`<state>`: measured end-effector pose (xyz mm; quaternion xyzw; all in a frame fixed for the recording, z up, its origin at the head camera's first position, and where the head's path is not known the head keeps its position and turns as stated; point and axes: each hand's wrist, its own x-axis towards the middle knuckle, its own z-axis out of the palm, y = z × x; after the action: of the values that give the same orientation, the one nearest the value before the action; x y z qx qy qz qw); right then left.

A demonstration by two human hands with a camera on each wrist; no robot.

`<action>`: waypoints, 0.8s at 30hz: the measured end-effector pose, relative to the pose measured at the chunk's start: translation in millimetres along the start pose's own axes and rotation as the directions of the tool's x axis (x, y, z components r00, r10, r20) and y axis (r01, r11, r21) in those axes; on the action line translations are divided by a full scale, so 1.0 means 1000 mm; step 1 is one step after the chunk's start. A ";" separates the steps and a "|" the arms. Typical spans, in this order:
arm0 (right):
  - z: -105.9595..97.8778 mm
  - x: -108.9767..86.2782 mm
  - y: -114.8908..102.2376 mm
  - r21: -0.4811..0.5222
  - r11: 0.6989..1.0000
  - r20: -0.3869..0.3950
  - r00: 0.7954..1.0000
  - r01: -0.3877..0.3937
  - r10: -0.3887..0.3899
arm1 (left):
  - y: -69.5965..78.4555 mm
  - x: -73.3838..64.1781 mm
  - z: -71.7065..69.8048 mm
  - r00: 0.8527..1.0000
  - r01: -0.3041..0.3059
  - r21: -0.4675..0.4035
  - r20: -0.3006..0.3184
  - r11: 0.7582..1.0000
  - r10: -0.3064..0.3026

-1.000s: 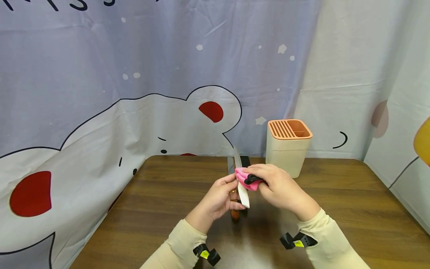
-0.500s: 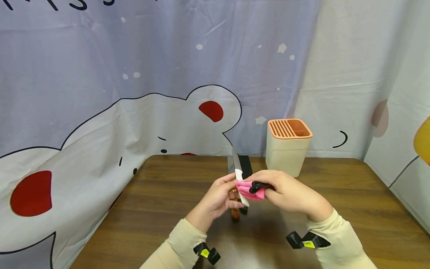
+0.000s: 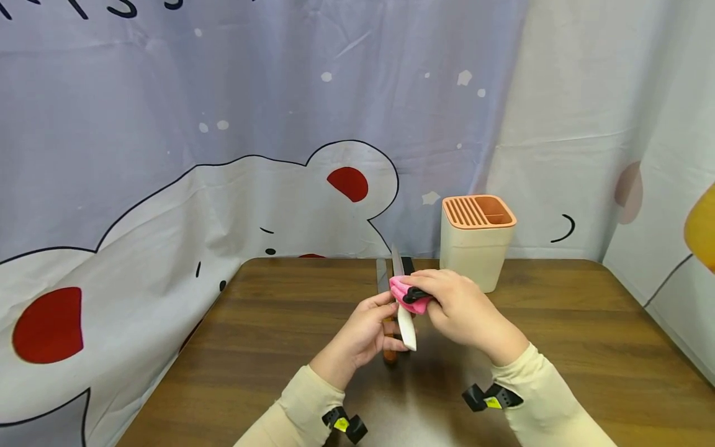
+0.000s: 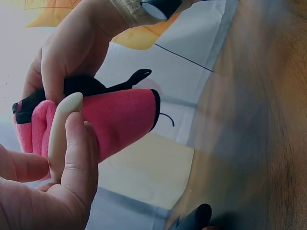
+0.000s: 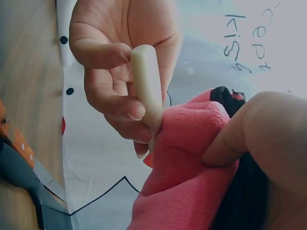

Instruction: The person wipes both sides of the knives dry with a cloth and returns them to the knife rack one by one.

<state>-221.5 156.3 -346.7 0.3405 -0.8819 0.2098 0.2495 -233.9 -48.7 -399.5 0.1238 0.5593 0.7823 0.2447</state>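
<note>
My left hand (image 3: 360, 332) holds a knife by its white handle (image 3: 407, 329), the blade (image 3: 398, 262) pointing away from me. In the left wrist view the fingers and thumb pinch the handle (image 4: 58, 139) from both sides. My right hand (image 3: 466, 310) grips a folded pink cloth (image 3: 400, 289) with black edging and a black loop. The cloth lies against the knife where handle and blade meet, hiding that part. In the right wrist view the pink cloth (image 5: 184, 158) wraps beside the handle (image 5: 147, 79).
Beneath the hands, a knife with an orange-brown handle (image 3: 390, 357) and a black-handled tool (image 5: 21, 170) lie on the wooden table (image 3: 290, 298). A cream knife holder (image 3: 475, 257) with an orange slotted top stands at the back right, before a patterned curtain (image 3: 268, 205).
The cloth slid down the white handle toward me half a second ago. Now it is back up by the blade, the right hand moving with it. The left hand keeps its hold.
</note>
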 end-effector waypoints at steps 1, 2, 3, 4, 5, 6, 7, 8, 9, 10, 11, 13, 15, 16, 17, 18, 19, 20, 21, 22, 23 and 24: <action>0.000 0.000 -0.001 0.000 1.000 0.008 1.000 0.003 -0.003 | 0.000 0.000 0.000 1.000 0.003 -0.003 0.002 1.000 -0.003; 0.000 -0.001 -0.001 0.001 1.000 0.016 1.000 0.004 -0.004 | 0.000 0.000 0.000 1.000 0.001 -0.002 0.004 1.000 -0.001; -0.001 -0.001 -0.002 0.002 1.000 0.024 1.000 0.004 -0.004 | 0.001 0.000 -0.001 1.000 0.004 -0.004 0.005 1.000 -0.004; -0.001 -0.002 -0.002 0.005 1.000 0.034 0.999 0.005 -0.005 | 0.001 0.000 -0.001 1.000 0.002 -0.004 0.008 1.000 -0.002; -0.002 -0.002 -0.003 0.011 1.000 0.043 0.999 0.010 -0.011 | 0.001 0.001 -0.001 1.000 0.002 -0.008 0.009 1.000 -0.002; -0.003 -0.002 -0.003 0.018 1.000 0.053 0.998 0.018 -0.019 | 0.000 0.001 -0.002 1.000 0.001 -0.010 0.009 1.000 -0.001; -0.004 -0.003 -0.004 0.027 0.999 0.065 0.997 0.027 -0.029 | 0.000 0.002 -0.002 1.000 -0.001 -0.010 0.005 1.000 0.001; -0.005 -0.003 -0.004 0.037 0.999 0.078 0.996 0.037 -0.040 | 0.000 0.002 -0.003 1.000 -0.001 -0.009 -0.001 1.000 0.001; -0.005 -0.003 -0.005 0.046 0.998 0.090 0.994 0.051 -0.055 | -0.001 0.003 -0.003 1.000 0.001 -0.010 -0.008 1.000 -0.002; -0.006 -0.004 -0.006 0.061 0.996 0.102 0.992 0.066 -0.072 | -0.001 0.003 -0.004 1.000 0.002 -0.010 -0.016 1.000 -0.002; -0.006 -0.004 -0.006 0.074 0.994 0.111 0.990 0.080 -0.088 | -0.001 0.003 -0.005 1.000 0.003 -0.014 -0.025 1.000 -0.003; -0.007 -0.004 -0.007 0.096 0.990 0.128 0.985 0.104 -0.115 | -0.001 0.004 -0.006 0.999 0.001 -0.012 -0.036 1.000 -0.002; -0.009 -0.005 -0.008 0.123 0.985 0.148 0.979 0.120 -0.138 | -0.002 0.004 -0.007 0.999 0.001 -0.017 -0.042 1.000 -0.002; -0.010 -0.005 -0.009 0.140 0.982 0.162 0.976 0.123 -0.145 | -0.002 0.005 -0.007 0.999 0.002 -0.018 -0.046 1.000 -0.003; -0.012 -0.005 -0.009 0.154 0.980 0.174 0.973 0.125 -0.151 | -0.002 0.005 -0.008 0.999 0.004 -0.017 -0.050 1.000 -0.005; -0.013 -0.006 -0.010 0.166 0.978 0.187 0.969 0.127 -0.158 | -0.002 0.005 -0.008 0.999 0.005 -0.014 -0.054 1.000 -0.006; -0.014 -0.006 -0.009 0.182 0.975 0.203 0.965 0.128 -0.164 | -0.002 0.006 -0.009 0.998 0.007 -0.012 -0.059 1.000 -0.008; -0.016 -0.007 -0.009 0.203 0.971 0.218 0.961 0.124 -0.169 | -0.002 0.006 -0.010 0.998 0.010 -0.008 -0.064 1.000 -0.011; -0.017 -0.007 -0.009 0.220 0.968 0.228 0.959 0.121 -0.171 | -0.002 0.006 -0.010 0.997 0.014 -0.005 -0.070 1.000 -0.014; -0.019 -0.008 -0.009 0.236 0.965 0.234 0.957 0.117 -0.173 | -0.002 0.006 -0.011 0.997 0.016 -0.001 -0.073 1.000 -0.016; -0.019 -0.008 -0.008 0.248 0.961 0.232 0.956 0.119 -0.178 | -0.002 0.006 -0.011 0.997 0.017 0.001 -0.075 1.000 -0.017; -0.020 -0.008 -0.007 0.258 0.959 0.226 0.958 0.117 -0.178 | -0.002 0.006 -0.012 0.997 0.018 0.002 -0.076 1.000 -0.017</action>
<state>-205.7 166.7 -334.2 0.4572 -0.8457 0.2524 0.1095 -244.2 -54.2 -406.2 0.0894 0.5702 0.7836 0.2300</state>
